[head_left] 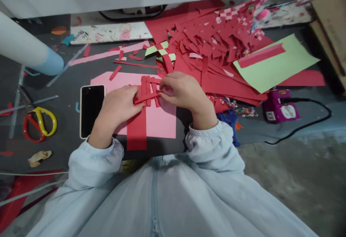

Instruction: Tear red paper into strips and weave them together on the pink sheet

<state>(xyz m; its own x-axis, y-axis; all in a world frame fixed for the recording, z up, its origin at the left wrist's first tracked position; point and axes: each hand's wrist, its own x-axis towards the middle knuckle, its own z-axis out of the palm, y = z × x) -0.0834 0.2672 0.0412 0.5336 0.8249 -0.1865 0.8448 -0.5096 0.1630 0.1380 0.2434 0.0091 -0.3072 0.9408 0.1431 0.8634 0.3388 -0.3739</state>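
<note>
A lattice of crossed red paper strips (148, 92) lies over a pink sheet (162, 123) and the top of a red paper piece (136, 132). My left hand (120, 103) is at the lattice's left side, its thumb and fingers closed on the left ends of the strips. On the right side, my right hand (182, 90) pinches the end of a red strip between thumb and forefinger. Part of the strips is hidden under the fingers of both hands. Above the lattice is a green and red woven paper piece (163, 52).
Left of the sheet are a phone (92, 111) and scissors (40, 121). Red paper scraps (213, 42) are heaped at the back right, beside a green sheet (275, 67). A purple box (281, 106) with a black cable sits at the right. A white-blue cylinder (35, 49) stands at the left.
</note>
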